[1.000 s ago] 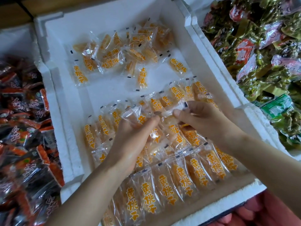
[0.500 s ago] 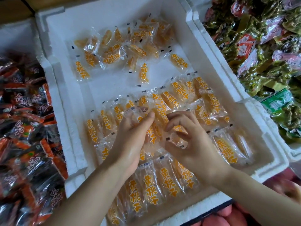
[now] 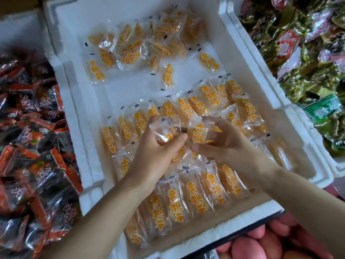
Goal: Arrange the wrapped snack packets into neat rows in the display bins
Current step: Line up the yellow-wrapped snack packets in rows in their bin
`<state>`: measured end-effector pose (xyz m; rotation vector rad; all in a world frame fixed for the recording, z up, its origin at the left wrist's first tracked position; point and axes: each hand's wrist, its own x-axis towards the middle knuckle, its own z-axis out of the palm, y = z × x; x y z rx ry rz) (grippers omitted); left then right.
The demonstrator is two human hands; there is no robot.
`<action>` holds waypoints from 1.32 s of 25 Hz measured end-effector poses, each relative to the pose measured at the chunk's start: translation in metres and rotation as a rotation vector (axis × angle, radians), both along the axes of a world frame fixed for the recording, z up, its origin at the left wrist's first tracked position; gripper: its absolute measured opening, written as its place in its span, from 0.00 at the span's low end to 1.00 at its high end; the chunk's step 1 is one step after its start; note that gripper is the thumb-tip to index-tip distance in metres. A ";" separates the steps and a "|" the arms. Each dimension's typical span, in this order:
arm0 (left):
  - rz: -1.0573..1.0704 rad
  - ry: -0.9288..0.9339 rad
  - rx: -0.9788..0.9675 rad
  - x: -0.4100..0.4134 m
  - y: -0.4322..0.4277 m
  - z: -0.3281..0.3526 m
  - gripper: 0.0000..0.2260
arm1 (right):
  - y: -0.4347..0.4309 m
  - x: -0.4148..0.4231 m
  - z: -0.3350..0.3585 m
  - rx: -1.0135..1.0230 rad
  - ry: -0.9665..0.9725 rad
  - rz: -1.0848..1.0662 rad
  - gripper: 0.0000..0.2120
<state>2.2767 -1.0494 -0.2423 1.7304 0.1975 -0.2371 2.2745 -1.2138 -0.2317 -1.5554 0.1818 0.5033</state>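
The fingers (image 3: pixel 178 137) of the left hand (image 3: pixel 155 154) pinch a clear packet (image 3: pixel 163 130) by its near end, and the fingers (image 3: pixel 212 121) of the right hand (image 3: pixel 229 144) curl round an orange-lettered packet (image 3: pixel 198 134), thumb under it, its printed face turned up; half a second ago both hands lay lower on the pile, the left fingers nearly flat and the right ones curled down onto the wrappers. The two held packets almost touch, raised just above the middle of the white foam bin (image 3: pixel 119 94). Under the hands a middle row (image 3: pixel 203 105) of like packets runs slantwise, and a near row (image 3: pixel 196 197) lies side by side along the front wall. A loose heap (image 3: pixel 149 40) sits at the far end. Red-and-black packets (image 3: pixel 33 146) fill the bin on the left, green packets (image 3: pixel 308 68) the one on the right, and pink fruit (image 3: pixel 261 245) shows at the lower right
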 end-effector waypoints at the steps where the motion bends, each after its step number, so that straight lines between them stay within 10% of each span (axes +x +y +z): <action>1: -0.006 -0.014 0.018 0.000 0.001 0.001 0.13 | 0.000 0.002 0.003 0.023 -0.018 0.025 0.27; 8: 0.049 -0.051 0.080 -0.004 0.013 0.010 0.19 | -0.006 0.018 0.005 -0.032 -0.127 -0.344 0.10; 26: 0.076 0.010 0.144 -0.012 0.035 0.005 0.17 | 0.010 0.000 -0.023 -1.210 -0.576 0.107 0.12; 33: -0.016 0.026 0.043 -0.039 0.043 0.014 0.18 | 0.048 -0.042 0.002 -0.351 -0.428 0.221 0.13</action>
